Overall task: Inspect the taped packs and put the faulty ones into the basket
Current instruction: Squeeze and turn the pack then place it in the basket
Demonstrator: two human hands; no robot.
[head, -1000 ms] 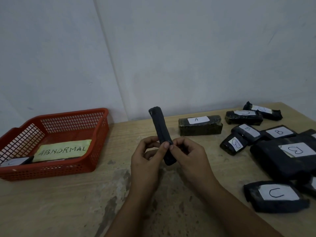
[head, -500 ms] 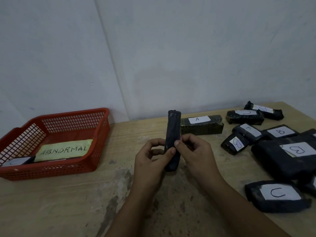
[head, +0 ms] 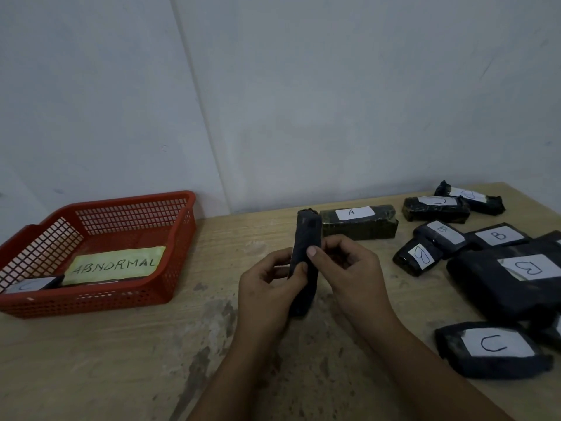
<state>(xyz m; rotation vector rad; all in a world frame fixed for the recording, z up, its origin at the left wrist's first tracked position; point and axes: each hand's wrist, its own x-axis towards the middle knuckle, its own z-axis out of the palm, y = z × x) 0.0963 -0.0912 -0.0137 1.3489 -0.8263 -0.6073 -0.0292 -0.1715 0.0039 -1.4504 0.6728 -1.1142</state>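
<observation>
Slim black taped pack [head: 305, 262] held roughly upright above the surface [head: 121, 360], long axis near vertical, top end leaning slightly away from the camera, bottom end clear of the wood. Left hand [head: 267, 290] pinches its lower-middle from the left, thumb across the front face; right hand [head: 349, 268] pinches from the right, thumb tip pressed on the pack's edge. Both hands curled round it; no label visible on the facing side. Judgement: inspection step, verdict not yet made. Red basket [head: 100, 299] with the ABNORMAL card [head: 115, 264] lies well to the left, so the left hand is the nearer one for a drop. Pack marked A [head: 359, 221] lies just behind; other lettered packs [head: 491, 344] lie to the right.
</observation>
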